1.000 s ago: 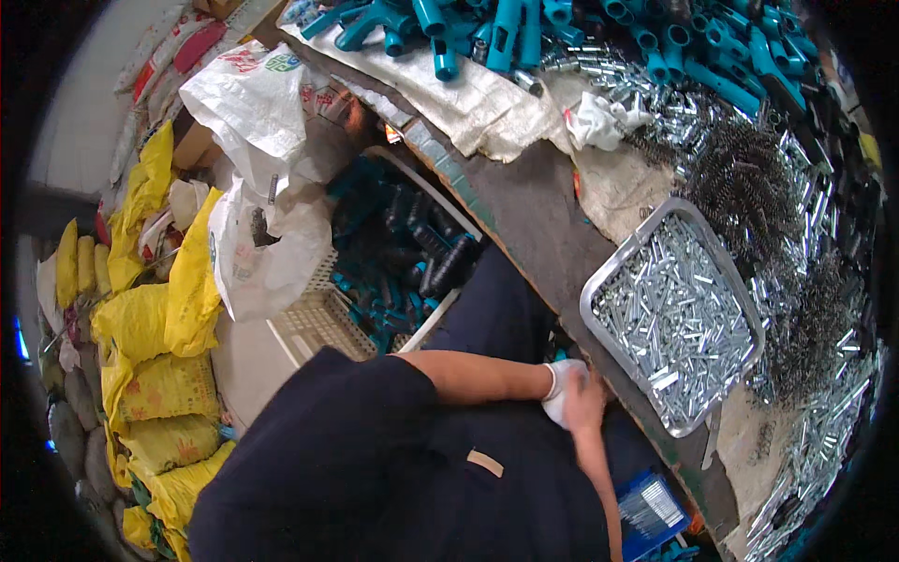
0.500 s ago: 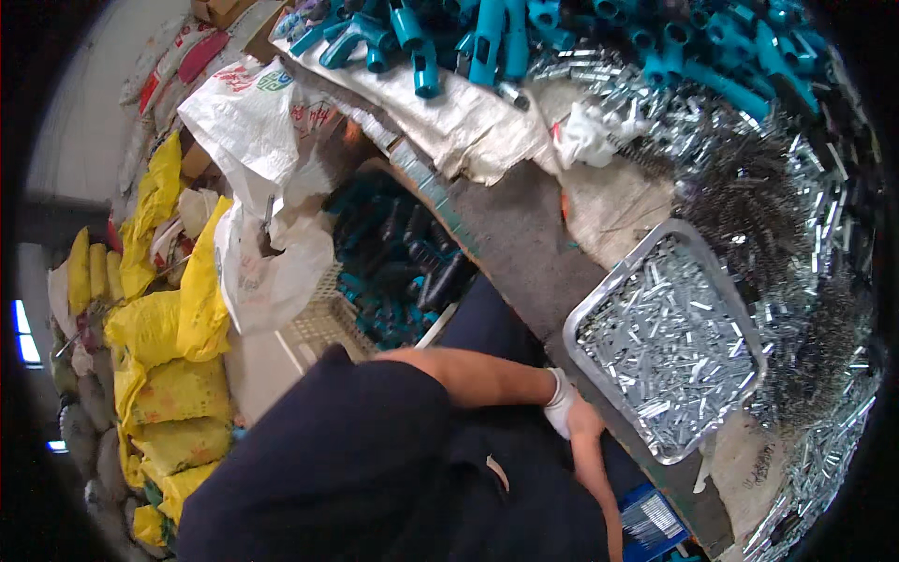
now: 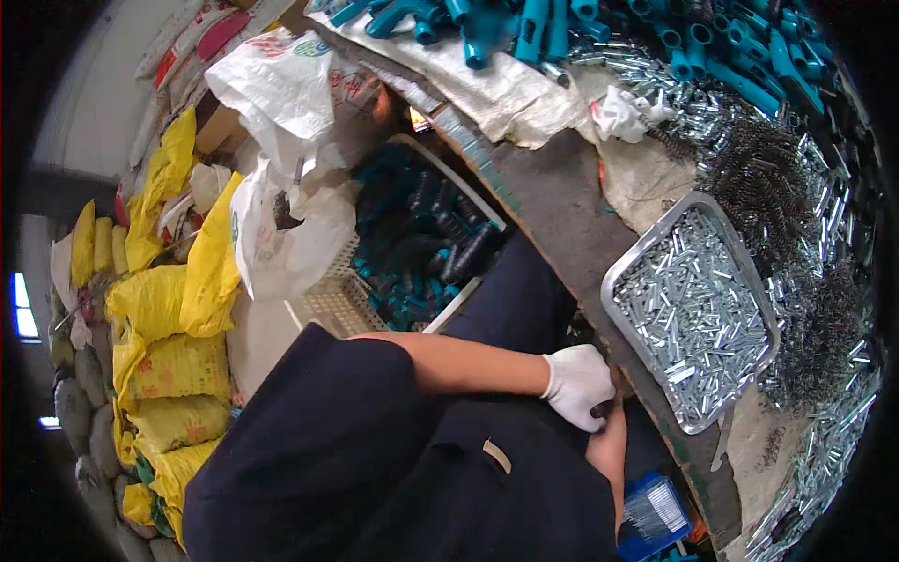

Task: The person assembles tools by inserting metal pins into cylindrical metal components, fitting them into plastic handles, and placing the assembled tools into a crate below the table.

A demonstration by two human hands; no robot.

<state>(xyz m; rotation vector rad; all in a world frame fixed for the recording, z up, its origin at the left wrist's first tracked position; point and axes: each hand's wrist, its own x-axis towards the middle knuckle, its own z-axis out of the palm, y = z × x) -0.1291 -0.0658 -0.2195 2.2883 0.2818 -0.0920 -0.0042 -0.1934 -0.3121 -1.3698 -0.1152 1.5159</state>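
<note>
Down at the lap, the white-gloved left hand [image 3: 579, 386] curls over the bare right forearm [image 3: 611, 450], grasping something small and dark that I cannot make out; the right hand is hidden. Just beside it, on the worktop [image 3: 562, 201], sits a rectangular metal tray of silver pins [image 3: 693, 314].

The worktop [image 3: 562, 201] runs diagonally from the upper centre to the lower right, its edge dark and worn. Left of the worktop, yellow sacks [image 3: 164, 309] are stacked along a pale wall [image 3: 103, 112]. Grey sacks [image 3: 80, 393] lie left of the yellow sacks. A small bright window [image 3: 21, 304] shows at the far left.
</note>
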